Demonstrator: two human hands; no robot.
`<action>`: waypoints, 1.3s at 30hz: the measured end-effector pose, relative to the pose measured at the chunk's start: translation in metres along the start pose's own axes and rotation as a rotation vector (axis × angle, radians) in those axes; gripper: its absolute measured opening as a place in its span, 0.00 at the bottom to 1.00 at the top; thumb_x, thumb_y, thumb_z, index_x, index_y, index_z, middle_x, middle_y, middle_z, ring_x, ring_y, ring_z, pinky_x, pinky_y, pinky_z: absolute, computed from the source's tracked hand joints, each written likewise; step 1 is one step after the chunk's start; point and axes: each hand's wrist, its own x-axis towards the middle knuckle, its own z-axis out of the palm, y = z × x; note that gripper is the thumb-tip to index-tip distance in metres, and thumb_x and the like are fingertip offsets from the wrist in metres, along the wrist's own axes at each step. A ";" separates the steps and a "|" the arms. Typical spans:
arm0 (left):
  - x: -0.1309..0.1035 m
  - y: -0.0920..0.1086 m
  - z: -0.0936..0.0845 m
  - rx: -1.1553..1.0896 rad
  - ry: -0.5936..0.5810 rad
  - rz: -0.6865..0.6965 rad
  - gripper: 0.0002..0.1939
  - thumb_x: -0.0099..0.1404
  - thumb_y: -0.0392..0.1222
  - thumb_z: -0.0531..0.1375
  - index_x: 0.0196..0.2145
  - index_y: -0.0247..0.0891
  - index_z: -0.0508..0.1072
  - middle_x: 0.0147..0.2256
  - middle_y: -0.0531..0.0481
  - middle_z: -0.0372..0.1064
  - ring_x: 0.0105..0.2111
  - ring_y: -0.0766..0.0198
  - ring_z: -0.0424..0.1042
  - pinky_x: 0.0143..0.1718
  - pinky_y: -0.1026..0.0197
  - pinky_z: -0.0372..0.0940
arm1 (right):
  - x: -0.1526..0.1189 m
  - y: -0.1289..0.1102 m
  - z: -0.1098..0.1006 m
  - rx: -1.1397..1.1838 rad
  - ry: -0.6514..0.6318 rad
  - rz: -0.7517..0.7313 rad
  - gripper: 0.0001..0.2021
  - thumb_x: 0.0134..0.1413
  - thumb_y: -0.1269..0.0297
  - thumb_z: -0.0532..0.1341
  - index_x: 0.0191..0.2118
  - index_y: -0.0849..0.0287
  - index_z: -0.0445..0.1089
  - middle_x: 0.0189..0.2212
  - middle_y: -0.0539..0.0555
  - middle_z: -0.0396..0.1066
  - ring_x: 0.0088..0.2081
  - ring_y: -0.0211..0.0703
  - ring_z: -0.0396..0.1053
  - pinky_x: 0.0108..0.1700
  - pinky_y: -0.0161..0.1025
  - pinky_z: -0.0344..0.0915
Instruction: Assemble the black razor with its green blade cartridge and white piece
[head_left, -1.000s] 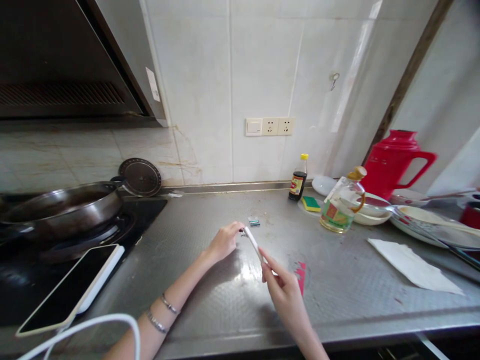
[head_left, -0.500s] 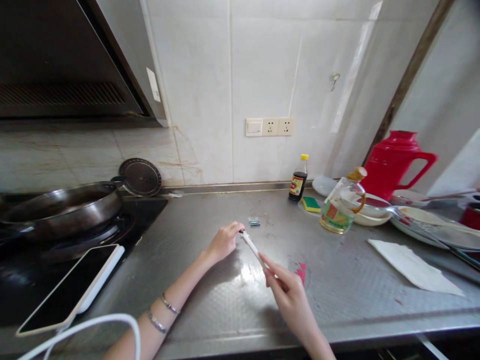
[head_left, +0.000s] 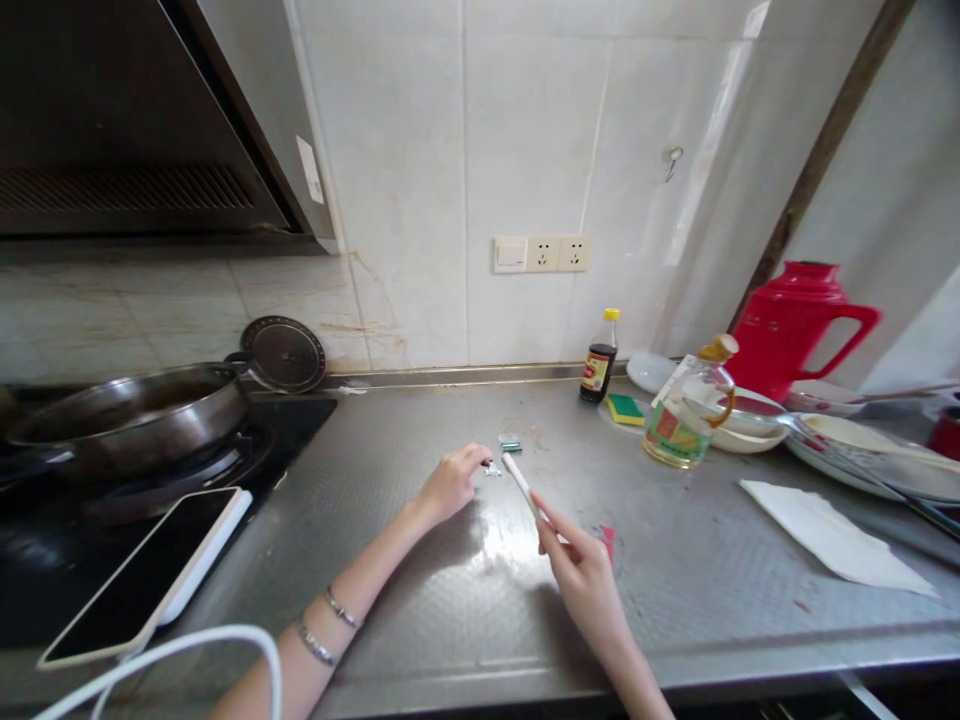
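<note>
My left hand pinches a small dark and silver piece between thumb and fingertips, just above the steel counter. Its exact kind is too small to make out. In my right hand is a slim white tube, held near its lower end and tilted up towards the left. A short gap separates the tube's tip from the silver piece. Beyond both hands, small green and silver batteries lie on the counter.
Left stand a pan on the stove and a phone with a white cable. To the right are a soy sauce bottle, a sponge, an oil jug, a red thermos, stacked dishes and a paper sheet.
The white tube has moved right with my right hand, away from the piece at my left fingertips. A gap now shows between them. My left hand has barely moved.
</note>
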 end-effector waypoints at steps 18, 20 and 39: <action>0.003 0.005 -0.005 -0.168 0.082 -0.087 0.11 0.60 0.28 0.48 0.36 0.37 0.66 0.33 0.48 0.67 0.34 0.65 0.68 0.38 0.63 0.61 | 0.022 0.013 -0.019 -0.052 -0.112 0.009 0.22 0.55 0.57 0.53 0.51 0.63 0.67 0.18 0.48 0.60 0.16 0.29 0.48 0.17 0.28 0.47; 0.005 0.010 -0.006 -0.320 0.098 -0.185 0.06 0.61 0.32 0.50 0.35 0.37 0.64 0.31 0.49 0.67 0.33 0.66 0.69 0.37 0.63 0.62 | 0.027 0.015 -0.022 -0.039 -0.091 0.023 0.24 0.55 0.56 0.53 0.53 0.64 0.65 0.18 0.47 0.59 0.15 0.28 0.46 0.17 0.28 0.45; 0.014 0.017 -0.018 -1.334 -0.190 -1.054 0.10 0.50 0.30 0.56 0.33 0.32 0.63 0.21 0.50 0.69 0.20 0.62 0.72 0.22 0.64 0.65 | 0.139 0.030 -0.006 -0.438 -0.333 -0.426 0.18 0.59 0.66 0.49 0.54 0.54 0.61 0.48 0.56 0.68 0.47 0.44 0.67 0.45 0.37 0.62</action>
